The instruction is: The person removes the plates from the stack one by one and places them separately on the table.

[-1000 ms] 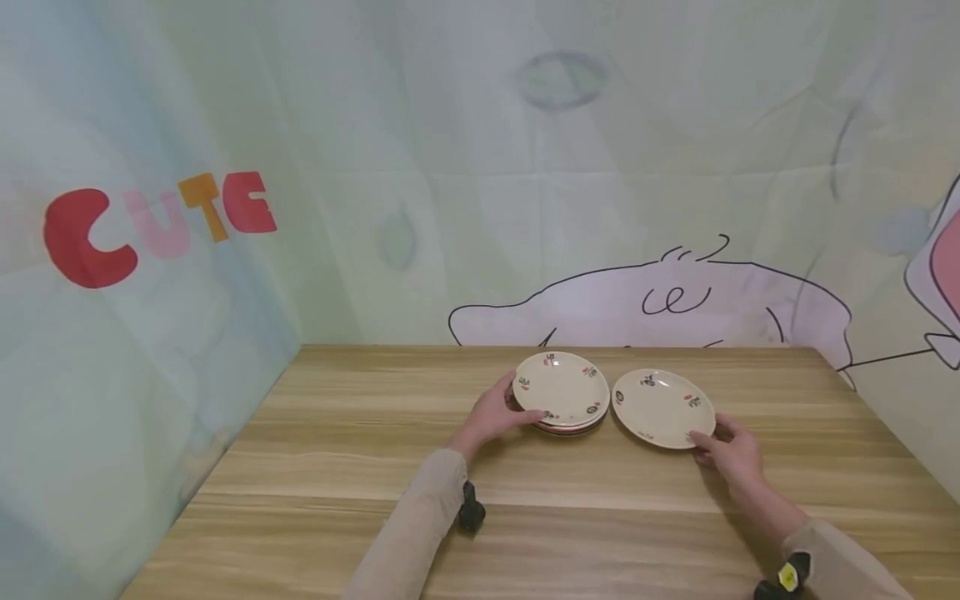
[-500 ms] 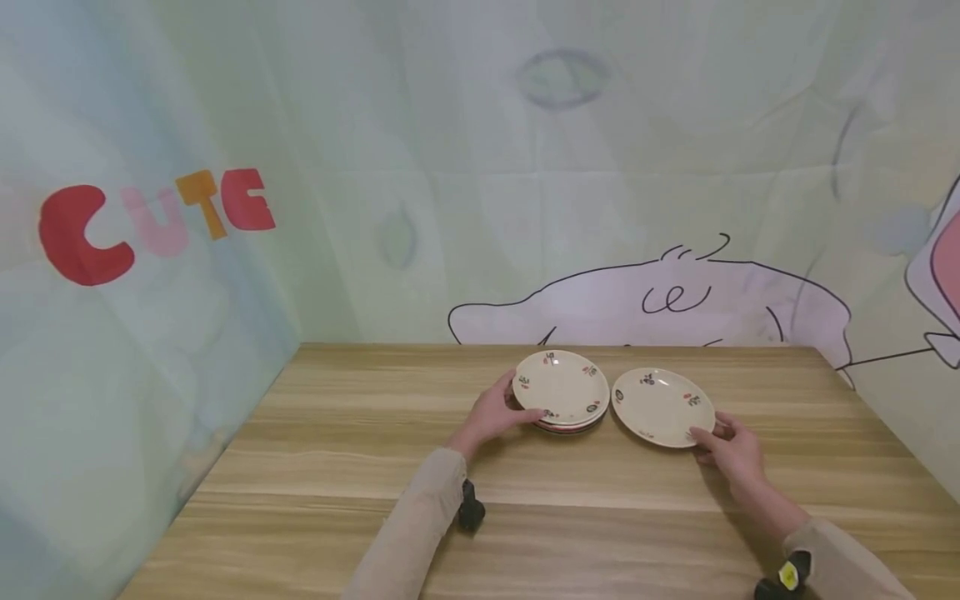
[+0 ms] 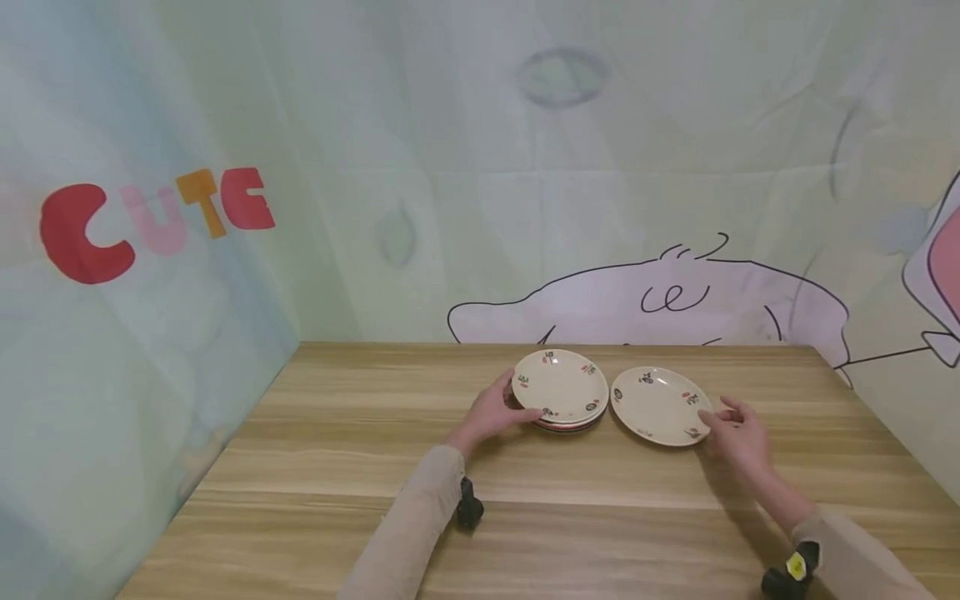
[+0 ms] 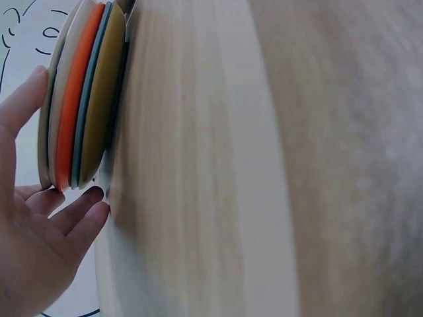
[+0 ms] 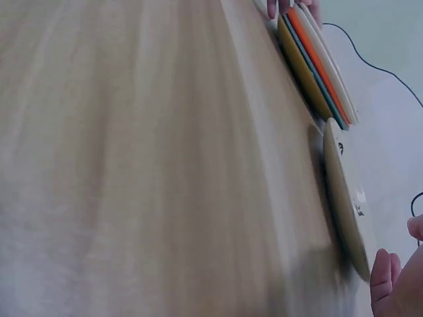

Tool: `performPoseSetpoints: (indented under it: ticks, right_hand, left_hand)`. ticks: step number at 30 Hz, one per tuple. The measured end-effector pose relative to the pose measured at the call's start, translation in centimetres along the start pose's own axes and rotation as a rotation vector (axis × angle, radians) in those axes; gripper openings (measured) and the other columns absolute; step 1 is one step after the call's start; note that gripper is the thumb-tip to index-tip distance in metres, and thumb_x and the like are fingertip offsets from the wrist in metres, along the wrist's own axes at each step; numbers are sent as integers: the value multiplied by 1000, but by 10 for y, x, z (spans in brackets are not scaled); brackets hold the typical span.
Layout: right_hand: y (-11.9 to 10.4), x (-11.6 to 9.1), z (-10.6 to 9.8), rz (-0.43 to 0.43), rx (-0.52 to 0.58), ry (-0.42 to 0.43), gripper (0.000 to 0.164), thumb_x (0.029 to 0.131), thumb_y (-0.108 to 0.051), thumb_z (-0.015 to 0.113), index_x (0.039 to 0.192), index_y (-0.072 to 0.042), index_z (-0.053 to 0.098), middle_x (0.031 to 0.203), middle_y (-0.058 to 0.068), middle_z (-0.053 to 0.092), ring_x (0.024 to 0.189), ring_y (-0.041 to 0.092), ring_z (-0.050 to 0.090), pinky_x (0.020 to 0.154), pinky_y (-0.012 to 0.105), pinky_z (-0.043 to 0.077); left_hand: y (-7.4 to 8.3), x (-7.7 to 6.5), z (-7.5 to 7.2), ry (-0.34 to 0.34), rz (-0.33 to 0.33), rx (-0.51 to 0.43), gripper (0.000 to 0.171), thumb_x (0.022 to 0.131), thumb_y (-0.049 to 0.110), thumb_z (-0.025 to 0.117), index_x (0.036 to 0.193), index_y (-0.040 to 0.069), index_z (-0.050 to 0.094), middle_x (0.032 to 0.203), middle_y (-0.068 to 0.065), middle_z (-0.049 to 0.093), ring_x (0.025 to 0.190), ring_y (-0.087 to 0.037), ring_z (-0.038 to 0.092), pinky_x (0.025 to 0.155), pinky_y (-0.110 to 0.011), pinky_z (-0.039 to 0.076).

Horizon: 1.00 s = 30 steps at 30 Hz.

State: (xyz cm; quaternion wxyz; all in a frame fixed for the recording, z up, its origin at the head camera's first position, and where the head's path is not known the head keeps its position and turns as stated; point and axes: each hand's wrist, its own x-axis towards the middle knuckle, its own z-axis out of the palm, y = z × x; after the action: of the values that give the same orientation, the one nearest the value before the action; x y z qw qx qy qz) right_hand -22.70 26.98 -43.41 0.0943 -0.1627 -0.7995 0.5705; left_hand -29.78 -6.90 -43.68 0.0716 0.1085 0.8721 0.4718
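Your right hand has released the glossy round cream floral plate, leaving it on the wood-grain table beside the multicoloured round-plate stack your left hand grips.

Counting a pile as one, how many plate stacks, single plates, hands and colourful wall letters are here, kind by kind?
Plate stacks: 1
Single plates: 1
Hands: 2
Wall letters: 4
Total: 8
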Motion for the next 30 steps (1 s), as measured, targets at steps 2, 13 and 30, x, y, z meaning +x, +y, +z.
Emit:
performPoseSetpoints:
  ticks: [2,13,30]
  right_hand:
    - [-5,2,1,-34,-49,-14,62,88,-20,57,136,9,29,103,14,47,59,1,50,52,19,49]
    - [-30,22,23,-237,-205,-227,68,87,-34,59,134,8,34,115,26,47,98,26,54,72,26,53]
    - [-42,35,69,-272,-327,-412,74,84,-31,63,137,7,28,128,31,41,112,44,46,90,47,44]
  left_hand:
    - [-1,0,0,-2,-2,2,100,68,41,77,145,9,21,144,-11,33,131,-26,32,108,-40,24]
    - [1,1,-2,-19,1,-27,101,64,32,82,143,9,24,142,-13,36,130,-26,33,108,-42,23]
    - [5,-2,-2,-28,7,-46,99,66,27,82,144,9,23,144,-11,33,132,-24,30,109,-40,21]
